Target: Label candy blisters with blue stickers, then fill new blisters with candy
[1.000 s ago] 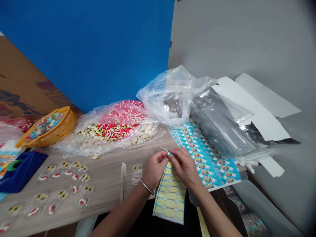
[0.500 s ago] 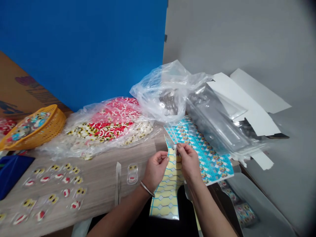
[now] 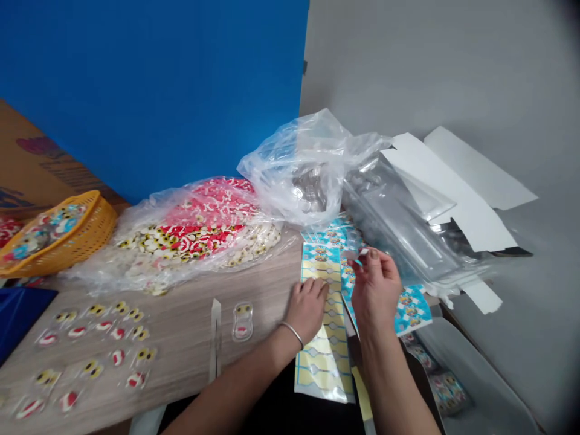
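The sticker sheet [image 3: 324, 356] is glossy paper, the tabletop [image 3: 181, 329] smooth wood-grain laminate, the bag [image 3: 290, 175] thin clear plastic.

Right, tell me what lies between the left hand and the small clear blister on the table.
In the head view, only bare wood-grain tabletop lies between the left hand and the clear plastic blister; they aren't touching.

The wood-grain bench [image 3: 181, 326] holds rows of small clear packets [image 3: 99, 344] at its left, a lone packet [image 3: 242, 322] beside a clear strip [image 3: 215, 338], a yellow-printed sheet [image 3: 321, 275] at the front edge, and a yellow basket [image 3: 58, 241] and bulging plastic bag [image 3: 203, 232] along the back.
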### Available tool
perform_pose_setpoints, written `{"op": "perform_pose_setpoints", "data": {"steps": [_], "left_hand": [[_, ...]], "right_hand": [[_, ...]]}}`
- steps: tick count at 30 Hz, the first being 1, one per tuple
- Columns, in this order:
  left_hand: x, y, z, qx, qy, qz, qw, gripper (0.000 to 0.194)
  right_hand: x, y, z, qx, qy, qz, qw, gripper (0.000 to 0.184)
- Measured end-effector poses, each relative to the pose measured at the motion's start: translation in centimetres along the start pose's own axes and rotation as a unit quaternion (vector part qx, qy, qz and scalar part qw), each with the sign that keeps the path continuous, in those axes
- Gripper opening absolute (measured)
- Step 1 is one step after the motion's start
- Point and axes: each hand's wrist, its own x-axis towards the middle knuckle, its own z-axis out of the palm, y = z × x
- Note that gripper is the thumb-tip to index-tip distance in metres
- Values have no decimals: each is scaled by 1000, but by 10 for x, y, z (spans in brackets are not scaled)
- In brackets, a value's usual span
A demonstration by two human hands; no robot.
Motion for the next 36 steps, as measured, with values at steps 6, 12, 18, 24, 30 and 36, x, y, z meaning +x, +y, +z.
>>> {"op": "perform_pose_setpoints", "data": {"steps": [6,12,18,24,30,36], "left_hand": [[9,14,-28,-569,73,-195,795,34],[-27,17,-78,-723,98,-245,639,28],[-53,-19,-95,-686,153,-321,635,29],[-80,-52,-128,-574,74,-355,734,32],[-97,-79,-142,-426,56,-322,844,30],[-107,-93,-148,-234,58,-330,913,18]], "right_hand": [[-34,12,-3,-278,-156,-278,906,10],[-76,44,-1,-324,-290,-378,818,35],[-93,23,9,-274,-434,-220,829,32],[-81,25,28,-263,-386,-66,882,23],[-87,55,49,-197,-468,141,850,31],[-110,70,53,-293,-472,61,829,15]]}}
